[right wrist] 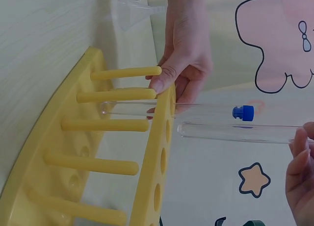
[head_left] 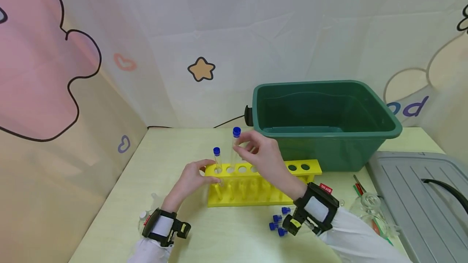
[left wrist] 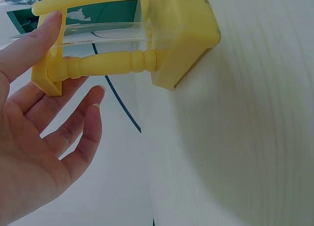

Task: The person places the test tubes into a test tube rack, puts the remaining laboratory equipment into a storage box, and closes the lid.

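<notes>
My left hand (head_left: 193, 180) grips the left end of a yellow test tube rack (head_left: 263, 203), its thumb on the front of the top bar and fingers behind. A blue-capped test tube (right wrist: 201, 110) stands in the rack's end hole beside that hand. With thumb and fingertips, my right hand (head_left: 265, 155) pinches a second clear test tube (right wrist: 235, 133) near its blue cap (head_left: 237, 132). The rounded bottom of this tube is just above the rack's top bar, near the second hole. In the left wrist view, the rack's post (left wrist: 108, 63) shows close to the left fingers.
Several blue-capped tubes (head_left: 278, 225) lie in front of the rack, partly behind my right wrist. A green bin (head_left: 329, 149) stands behind it. On the right are a grey lid (head_left: 417, 198) and some clear glassware (head_left: 371, 204). A small clear bottle (head_left: 143, 215) sits by my left wrist.
</notes>
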Available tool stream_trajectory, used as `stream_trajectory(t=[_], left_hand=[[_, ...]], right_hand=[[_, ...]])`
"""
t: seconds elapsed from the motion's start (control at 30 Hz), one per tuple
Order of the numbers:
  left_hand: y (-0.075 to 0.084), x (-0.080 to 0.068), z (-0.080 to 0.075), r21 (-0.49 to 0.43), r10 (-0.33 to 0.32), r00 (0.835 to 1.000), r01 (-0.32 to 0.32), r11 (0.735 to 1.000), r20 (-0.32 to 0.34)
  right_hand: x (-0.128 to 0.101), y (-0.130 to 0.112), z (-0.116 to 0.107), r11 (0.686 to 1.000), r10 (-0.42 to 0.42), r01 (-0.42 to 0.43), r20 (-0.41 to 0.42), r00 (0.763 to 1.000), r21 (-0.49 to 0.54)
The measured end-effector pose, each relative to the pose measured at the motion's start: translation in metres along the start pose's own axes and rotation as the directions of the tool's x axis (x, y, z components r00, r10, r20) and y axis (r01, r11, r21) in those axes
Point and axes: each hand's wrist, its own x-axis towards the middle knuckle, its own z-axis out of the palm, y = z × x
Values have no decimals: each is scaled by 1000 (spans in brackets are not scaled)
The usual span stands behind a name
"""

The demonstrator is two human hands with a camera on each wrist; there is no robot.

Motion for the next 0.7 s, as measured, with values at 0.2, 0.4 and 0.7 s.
stream_trajectory(t=[0.2,0.4,0.7], left_hand=[[0,-1,0,1,1,1000,-1,1000,4],[1,-2,0,1,0,1000,0,1000,2],[2,-3,-1,-3,-19,1000,19,1000,1]], right_hand=[[2,5,9,1000,19,-19,13,1000,-24],[3,8,15,999,18,-17,25,1000,-35],[3,16,22,992,82,-74,76,994,-107]])
